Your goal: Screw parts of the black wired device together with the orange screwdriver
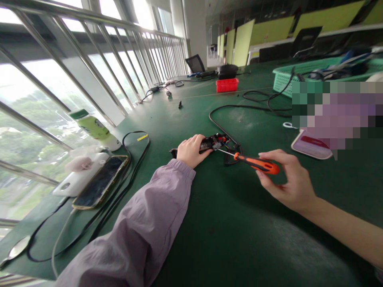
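My left hand [191,151] is wrapped round a dark, elongated device [212,142], pressing it down on the green table. Its right end is opened up, with red and black inner parts and thin wires showing. From that end a black cable [213,115] loops away. My right hand [289,177] grips an orange and black screwdriver [259,164] by the rear of its handle, between thumb and fingers. The metal shaft points left, and its tip reaches the exposed end of the device beside my left fingers. Whether the tip sits in a screw is too small to tell.
On the left lie a phone [101,181], a white power bank-like block [76,175], cables and a green-capped bottle [95,129] near the railing [74,48]. Farther back are a red basket [227,85] and a green basket [281,81]. A pinkish phone-like object [311,148] lies at right.
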Action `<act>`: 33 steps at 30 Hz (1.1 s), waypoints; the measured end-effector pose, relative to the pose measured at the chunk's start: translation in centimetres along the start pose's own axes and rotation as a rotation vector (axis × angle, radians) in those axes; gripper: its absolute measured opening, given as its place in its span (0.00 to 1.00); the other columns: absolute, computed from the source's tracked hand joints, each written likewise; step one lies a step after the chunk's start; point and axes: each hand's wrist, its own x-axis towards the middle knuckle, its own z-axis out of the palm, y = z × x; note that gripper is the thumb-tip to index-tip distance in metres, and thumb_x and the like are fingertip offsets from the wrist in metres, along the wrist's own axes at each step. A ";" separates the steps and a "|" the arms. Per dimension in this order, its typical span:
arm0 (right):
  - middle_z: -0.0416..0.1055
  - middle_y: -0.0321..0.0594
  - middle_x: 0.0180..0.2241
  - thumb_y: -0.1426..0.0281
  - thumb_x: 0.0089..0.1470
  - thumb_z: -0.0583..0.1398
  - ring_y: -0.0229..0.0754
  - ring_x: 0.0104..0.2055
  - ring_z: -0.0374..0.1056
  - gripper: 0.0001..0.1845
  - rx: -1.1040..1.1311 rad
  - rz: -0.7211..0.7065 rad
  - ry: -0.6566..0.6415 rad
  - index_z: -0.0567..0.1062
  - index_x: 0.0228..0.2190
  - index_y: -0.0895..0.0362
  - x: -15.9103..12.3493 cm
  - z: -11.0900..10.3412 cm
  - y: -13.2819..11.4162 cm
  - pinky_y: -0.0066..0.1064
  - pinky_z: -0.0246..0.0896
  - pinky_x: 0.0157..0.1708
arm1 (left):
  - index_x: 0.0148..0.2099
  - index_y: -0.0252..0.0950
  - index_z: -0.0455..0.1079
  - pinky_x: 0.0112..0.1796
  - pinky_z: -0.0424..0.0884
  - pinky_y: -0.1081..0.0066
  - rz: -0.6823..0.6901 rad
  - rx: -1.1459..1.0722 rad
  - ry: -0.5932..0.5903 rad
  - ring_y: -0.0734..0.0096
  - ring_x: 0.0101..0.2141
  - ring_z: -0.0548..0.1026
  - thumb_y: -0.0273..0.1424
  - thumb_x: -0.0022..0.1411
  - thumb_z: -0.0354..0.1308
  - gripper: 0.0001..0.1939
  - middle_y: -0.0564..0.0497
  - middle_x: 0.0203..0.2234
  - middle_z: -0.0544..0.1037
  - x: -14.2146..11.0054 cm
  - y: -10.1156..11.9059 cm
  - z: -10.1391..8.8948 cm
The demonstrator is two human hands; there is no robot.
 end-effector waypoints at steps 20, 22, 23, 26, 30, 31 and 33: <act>0.72 0.42 0.38 0.73 0.51 0.59 0.42 0.37 0.70 0.19 0.028 0.033 -0.041 0.65 0.46 0.54 -0.2 -0.1 0.2 0.34 0.68 0.35 | 0.45 0.38 0.65 0.36 0.65 0.69 0.003 -0.001 0.017 0.64 0.39 0.74 0.45 0.56 0.57 0.19 0.51 0.37 0.76 0.0 0.0 0.1; 0.71 0.42 0.39 0.74 0.50 0.59 0.43 0.39 0.70 0.23 0.045 0.001 0.020 0.63 0.48 0.53 -0.1 0.0 0.2 0.34 0.67 0.37 | 0.44 0.39 0.65 0.37 0.65 0.69 0.004 -0.002 0.017 0.64 0.39 0.74 0.45 0.56 0.57 0.19 0.51 0.36 0.76 0.0 0.0 0.1; 0.71 0.42 0.39 0.75 0.50 0.59 0.43 0.39 0.70 0.23 0.049 -0.008 0.019 0.63 0.48 0.53 0.0 0.0 0.2 0.34 0.67 0.37 | 0.44 0.39 0.65 0.37 0.65 0.69 0.005 -0.003 0.019 0.64 0.39 0.74 0.45 0.56 0.57 0.19 0.51 0.36 0.76 0.0 0.0 0.1; 0.72 0.41 0.36 0.72 0.51 0.59 0.43 0.37 0.69 0.16 0.028 -0.002 -0.085 0.67 0.43 0.54 0.0 0.0 0.2 0.35 0.67 0.35 | 0.44 0.38 0.65 0.37 0.65 0.69 0.009 -0.002 0.022 0.64 0.39 0.74 0.45 0.56 0.57 0.19 0.51 0.36 0.75 0.0 0.0 0.1; 0.73 0.41 0.35 0.71 0.52 0.58 0.42 0.35 0.70 0.12 0.023 0.042 -0.135 0.68 0.41 0.54 -0.1 -0.1 0.2 0.34 0.67 0.34 | 0.45 0.38 0.65 0.36 0.65 0.69 0.008 0.003 0.020 0.64 0.39 0.74 0.45 0.56 0.56 0.19 0.51 0.37 0.75 0.0 0.0 0.1; 0.72 0.41 0.36 0.72 0.52 0.59 0.42 0.36 0.70 0.15 0.032 0.043 -0.097 0.67 0.43 0.54 -0.2 -0.1 0.2 0.33 0.67 0.35 | 0.45 0.38 0.65 0.36 0.65 0.69 0.010 0.005 0.019 0.64 0.39 0.74 0.45 0.56 0.56 0.19 0.51 0.37 0.75 0.0 0.0 0.1; 0.71 0.42 0.39 0.74 0.50 0.60 0.42 0.39 0.70 0.21 0.056 0.030 -0.018 0.65 0.46 0.54 -0.2 -0.1 0.2 0.33 0.67 0.37 | 0.45 0.38 0.65 0.36 0.65 0.69 0.018 0.010 0.014 0.63 0.39 0.74 0.45 0.56 0.56 0.19 0.51 0.37 0.75 0.0 0.0 0.1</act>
